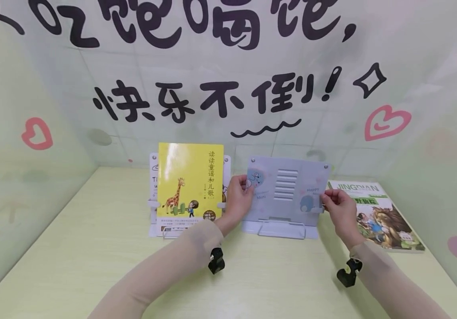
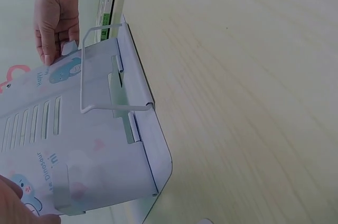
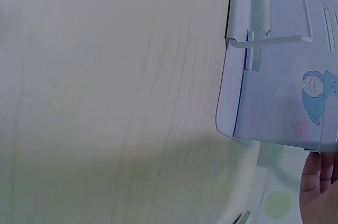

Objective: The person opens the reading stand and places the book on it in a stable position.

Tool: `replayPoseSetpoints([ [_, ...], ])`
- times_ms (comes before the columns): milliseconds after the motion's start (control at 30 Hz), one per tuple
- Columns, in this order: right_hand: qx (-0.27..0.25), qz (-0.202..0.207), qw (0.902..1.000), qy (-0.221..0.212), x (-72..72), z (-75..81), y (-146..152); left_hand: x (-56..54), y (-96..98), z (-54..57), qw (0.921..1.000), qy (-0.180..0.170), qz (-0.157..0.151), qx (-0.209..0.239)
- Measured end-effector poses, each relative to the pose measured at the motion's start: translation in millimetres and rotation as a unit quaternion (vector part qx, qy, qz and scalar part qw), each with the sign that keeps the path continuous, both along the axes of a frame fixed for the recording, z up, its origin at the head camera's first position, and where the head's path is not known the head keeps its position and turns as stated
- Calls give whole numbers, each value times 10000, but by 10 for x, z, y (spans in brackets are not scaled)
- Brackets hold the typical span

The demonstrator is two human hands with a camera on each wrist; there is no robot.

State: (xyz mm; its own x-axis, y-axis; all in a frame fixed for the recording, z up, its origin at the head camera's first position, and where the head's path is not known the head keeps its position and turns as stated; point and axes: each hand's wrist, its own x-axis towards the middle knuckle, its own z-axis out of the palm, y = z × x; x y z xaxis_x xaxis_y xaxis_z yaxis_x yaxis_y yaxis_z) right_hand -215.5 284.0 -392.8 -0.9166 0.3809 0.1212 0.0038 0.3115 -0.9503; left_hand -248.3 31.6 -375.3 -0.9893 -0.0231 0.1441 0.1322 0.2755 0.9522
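Note:
A pale blue book stand (image 1: 266, 204) with dinosaur pictures stands upright on the table, its slotted panel facing me. My left hand (image 1: 239, 199) grips the panel's left edge, thumb toward the front. At the right edge, my right hand (image 1: 341, 212) pinches the side close to a small page clip (image 1: 317, 210). The left wrist view shows the stand's wire support (image 2: 83, 71) folded out over the base ledge (image 2: 158, 150). Fingers of the right hand (image 3: 319, 189) curl at the panel's edge in the right wrist view. No book rests on this stand.
To the left, a yellow book (image 1: 190, 177) with a giraffe leans on a second, white stand (image 1: 153, 221). Another book (image 1: 392, 221) with a lion on its cover lies flat at the right. Printed sheeting (image 1: 228, 128) closes off the back and sides of the table (image 1: 92, 248).

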Motion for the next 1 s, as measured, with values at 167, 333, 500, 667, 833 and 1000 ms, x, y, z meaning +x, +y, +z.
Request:
replayPoseSetpoints([
  [167,-80,27,10000,9,-9,-19,30,11,15,-7,10000,-38,-9,-19],
  [333,-408,264,9987,163,-18,-34,66,19,6,-8,10000,-55,-2,39],
  [500,-369,351,9978,415,7,15,216,31,-11,-9,9995,195,0,235],
  [667,850,-156,9962,128,145,78,703,56,-14,33,9957,736,-133,551],
  [833,1913,-1004,9743,-644,364,29,1289,163,79,101,9867,1418,-398,688],
  [1000,2593,-1197,9528,-1025,537,-49,1652,389,296,125,9714,1872,-1072,992],
])
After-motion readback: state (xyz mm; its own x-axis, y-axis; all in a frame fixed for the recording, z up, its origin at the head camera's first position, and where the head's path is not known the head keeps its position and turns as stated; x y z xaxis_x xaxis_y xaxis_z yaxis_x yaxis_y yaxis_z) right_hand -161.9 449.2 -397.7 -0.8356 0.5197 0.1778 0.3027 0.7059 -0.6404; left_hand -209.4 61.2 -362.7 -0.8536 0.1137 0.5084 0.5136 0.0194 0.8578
